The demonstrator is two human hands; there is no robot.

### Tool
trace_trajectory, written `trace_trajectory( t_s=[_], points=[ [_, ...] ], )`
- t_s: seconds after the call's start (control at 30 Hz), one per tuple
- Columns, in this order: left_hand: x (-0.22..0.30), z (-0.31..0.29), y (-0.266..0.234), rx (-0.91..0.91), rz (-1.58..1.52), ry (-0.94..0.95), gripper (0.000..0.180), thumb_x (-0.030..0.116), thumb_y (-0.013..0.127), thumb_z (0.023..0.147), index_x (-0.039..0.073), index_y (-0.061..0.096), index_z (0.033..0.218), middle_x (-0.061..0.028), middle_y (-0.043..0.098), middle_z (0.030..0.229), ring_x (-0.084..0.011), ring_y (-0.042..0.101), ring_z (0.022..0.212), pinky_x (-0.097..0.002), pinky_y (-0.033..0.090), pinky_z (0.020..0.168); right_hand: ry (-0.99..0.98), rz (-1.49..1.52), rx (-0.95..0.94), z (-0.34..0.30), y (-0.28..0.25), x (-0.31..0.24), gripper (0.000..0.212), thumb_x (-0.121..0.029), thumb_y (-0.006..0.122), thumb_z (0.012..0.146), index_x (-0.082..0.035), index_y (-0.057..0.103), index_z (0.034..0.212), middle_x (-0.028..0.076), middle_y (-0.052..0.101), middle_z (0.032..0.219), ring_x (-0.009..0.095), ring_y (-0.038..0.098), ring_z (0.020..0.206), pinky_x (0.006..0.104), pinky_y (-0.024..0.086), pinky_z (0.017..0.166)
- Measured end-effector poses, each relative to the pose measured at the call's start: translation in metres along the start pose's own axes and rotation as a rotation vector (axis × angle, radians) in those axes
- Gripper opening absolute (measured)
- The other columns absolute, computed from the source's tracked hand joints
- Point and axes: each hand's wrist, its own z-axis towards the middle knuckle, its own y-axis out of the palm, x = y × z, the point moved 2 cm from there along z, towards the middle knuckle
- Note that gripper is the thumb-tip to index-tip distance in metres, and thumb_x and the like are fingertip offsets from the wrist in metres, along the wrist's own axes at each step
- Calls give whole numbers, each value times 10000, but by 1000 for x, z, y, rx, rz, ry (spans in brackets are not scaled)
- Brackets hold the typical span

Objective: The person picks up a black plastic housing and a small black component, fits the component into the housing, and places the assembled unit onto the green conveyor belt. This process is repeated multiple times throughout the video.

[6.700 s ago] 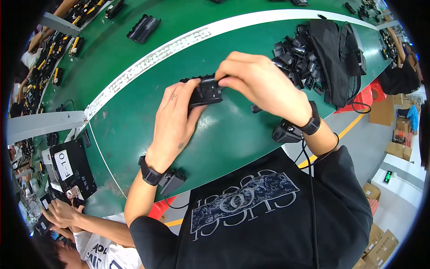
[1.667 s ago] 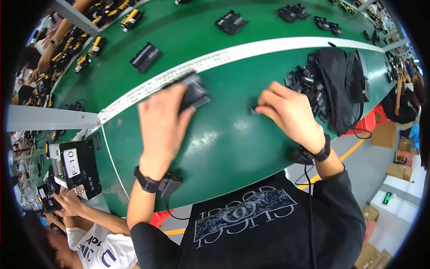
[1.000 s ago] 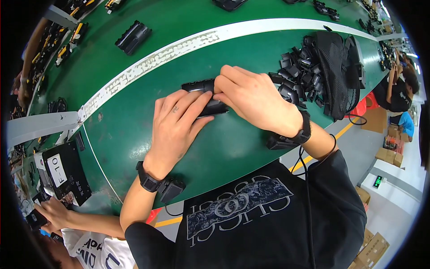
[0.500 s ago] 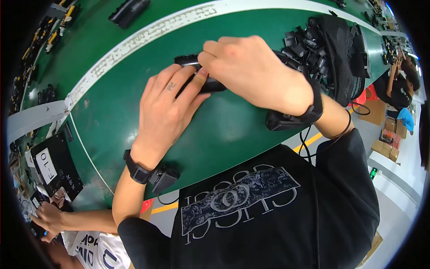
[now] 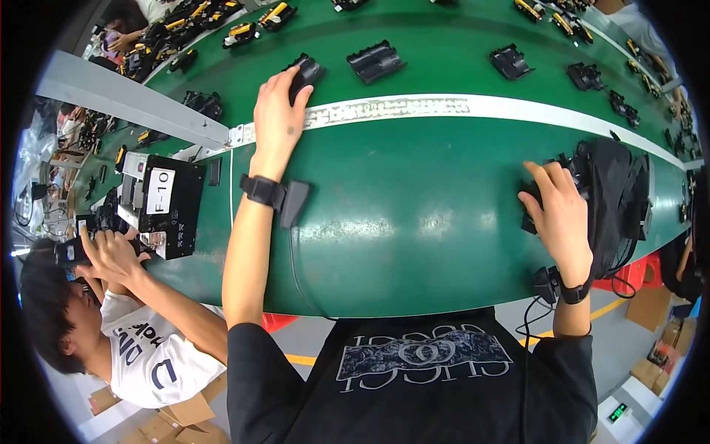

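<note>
Green worktable [image 5: 399, 237] spans the view, a white strip [image 5: 532, 112] curving across it. Black mesh bag [image 5: 612, 177] lies at the right. Left hand [image 5: 278, 115] reaches past the strip, half curled, thumb and fingers about the near side of a black casing [image 5: 313, 70] on the green beyond (whether it grips, cannot tell). Right hand [image 5: 560, 214] is open, thumb well apart from fingers, holding nothing that shows. Smallest: black parts [image 5: 528, 223], heaped beside the bag, partly beneath that hand.
</note>
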Motion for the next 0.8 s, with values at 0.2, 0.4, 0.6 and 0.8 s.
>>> trace_trajectory(
  t_s=[0.2, 0.4, 0.6, 0.8],
  points=[
    [-36, 29, 4, 171, -192, 76, 465, 173, 739, 970, 46, 649, 1409, -176, 655, 1410, -381, 649, 1254, -456, 557, 1038, 58, 32, -50, 1, 18, 16, 226, -72, 768, 908, -50, 647, 1098, 100, 634, 989, 322, 662, 969, 443, 558, 801],
    [-122, 65, -39, -142, 881, 7, 395, 134, 694, 974, 100, 684, 1367, -167, 646, 1484, -336, 646, 1333, -582, 492, 1102, 25, 53, -30, 5, 19, 8, 203, -66, 769, 903, -43, 619, 1039, 97, 629, 981, 320, 659, 964, 438, 562, 795],
    [-136, 72, -39, -623, 1200, -254, 338, 278, 719, 967, 134, 718, 1272, -128, 782, 1196, -361, 716, 1214, -578, 525, 1053, 17, 62, -30, 0, 22, 9, 212, -57, 764, 904, -49, 614, 1053, 101, 625, 988, 323, 658, 960, 439, 562, 784],
    [-128, 79, -55, -514, 1097, -143, 220, 163, 680, 953, 118, 809, 1126, -106, 807, 1189, -329, 780, 1099, -531, 574, 977, 3, 85, -52, 3, 21, 8, 236, -48, 754, 906, -56, 605, 1088, 108, 611, 981, 332, 656, 960, 444, 560, 786]
  ],
)
